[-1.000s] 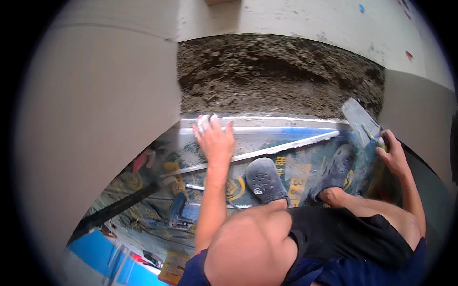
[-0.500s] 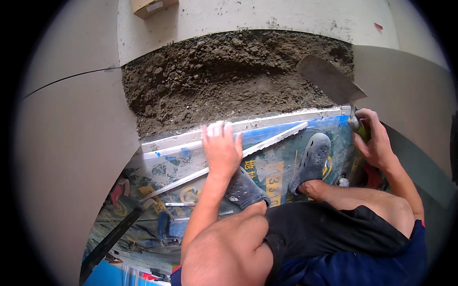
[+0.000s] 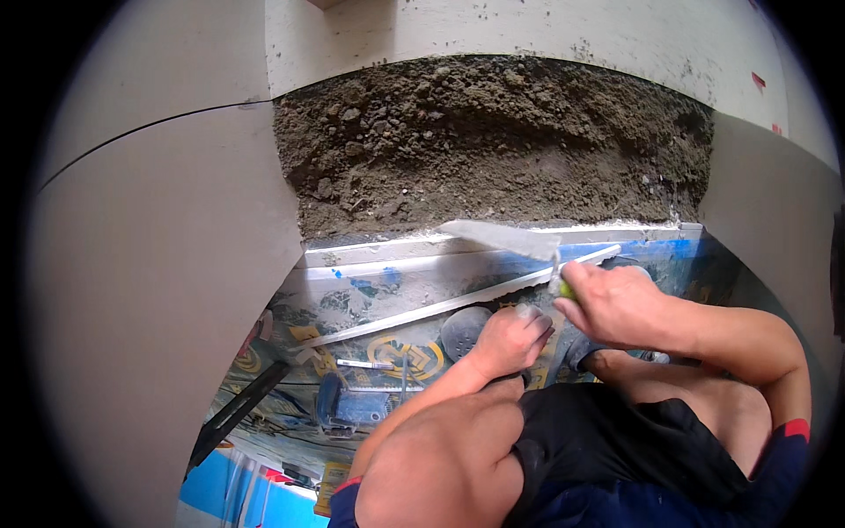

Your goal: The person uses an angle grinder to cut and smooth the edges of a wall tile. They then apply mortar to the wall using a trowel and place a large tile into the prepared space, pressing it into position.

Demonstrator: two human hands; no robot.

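Note:
My right hand is wrapped round the green handle of a trowel, its flat grey blade pointing left above the white edge strip. Whitish dust marks the fingertips of my left hand, which is curled closed over my left clog, below the trowel; nothing shows in it. Beyond the strip lies a bed of loose, crumbly brown mortar, higher toward the far side. A long, thin white strip lies slantwise on the covered floor, between the edge strip and my feet.
Large grey slabs border the bed at left and right. A pale panel spans the far side. On the printed green floor sheet lie a pen, a blue tool and a long black bar.
My right hand has swung the trowel from the right end of the edge strip leftward and nearer. My left hand has left the strip, drawn back and curled closed. The view has shifted left.

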